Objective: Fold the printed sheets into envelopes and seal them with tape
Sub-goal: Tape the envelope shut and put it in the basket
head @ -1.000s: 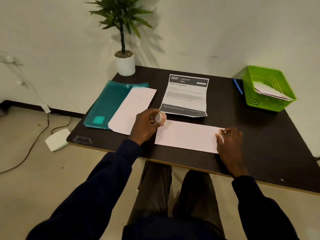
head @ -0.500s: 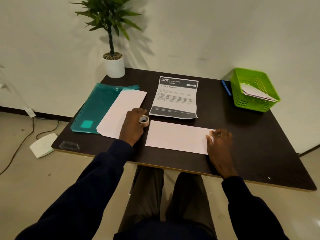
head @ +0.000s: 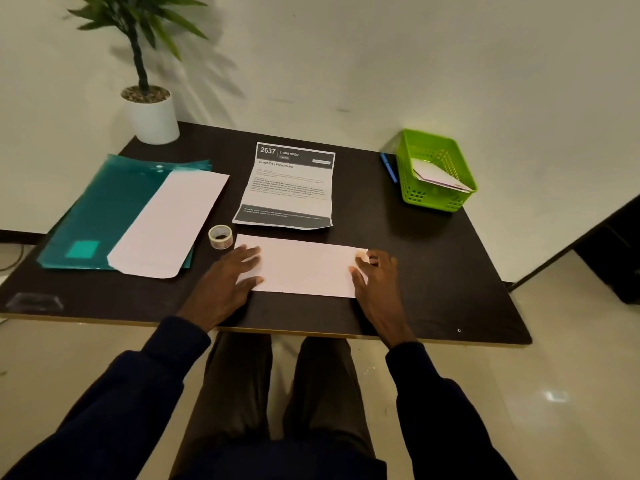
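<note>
Left hand point(head: 227, 284) lies flat, right hand point(head: 379, 284) (apparently) loosely spread.

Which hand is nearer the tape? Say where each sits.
Left. The left hand rests on the left end of the envelope, close beside the tape; the right hand rests on its right end.

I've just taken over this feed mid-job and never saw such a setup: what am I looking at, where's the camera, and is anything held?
There is no machine here: a person works with bare hands, and the single camera sits on their head, looking down at the table. The left hand rests flat on the left end of a white envelope; the right hand touches its right end. Neither grips anything. The tape roll sits on the table just past the left hand. Farther back lie a printed sheet, a second envelope on a teal folder, a potted plant, and a green basket holding papers, with a blue pen beside it.
</note>
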